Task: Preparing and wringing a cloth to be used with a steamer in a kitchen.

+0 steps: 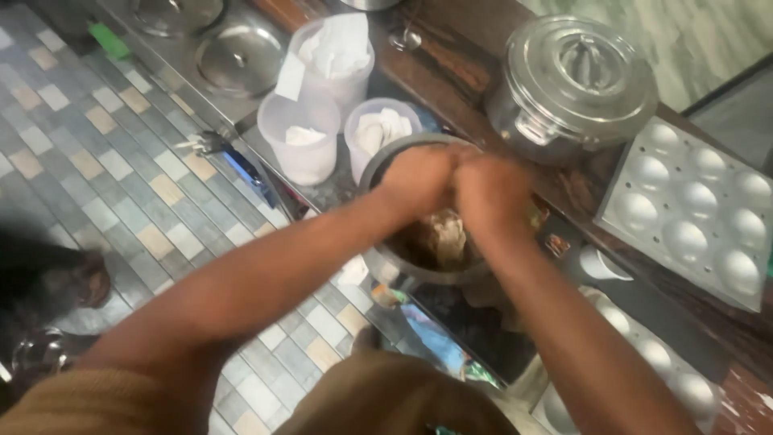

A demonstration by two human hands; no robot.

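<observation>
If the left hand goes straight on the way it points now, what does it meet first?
Probably the right hand: the left hand points toward it over the round steel pot, and they already seem to touch, though blur hides the contact.

Both hands, left hand (419, 179) and right hand (493, 193), motion-blurred; fingers and grip not readable. They hide much of the round steel pot (386, 266); its pale brown contents (444, 238) unclear. Lower moulded metal tray (684, 387) cut off by frame edge. Dark shape (48, 278) at left edge unidentifiable.
</observation>
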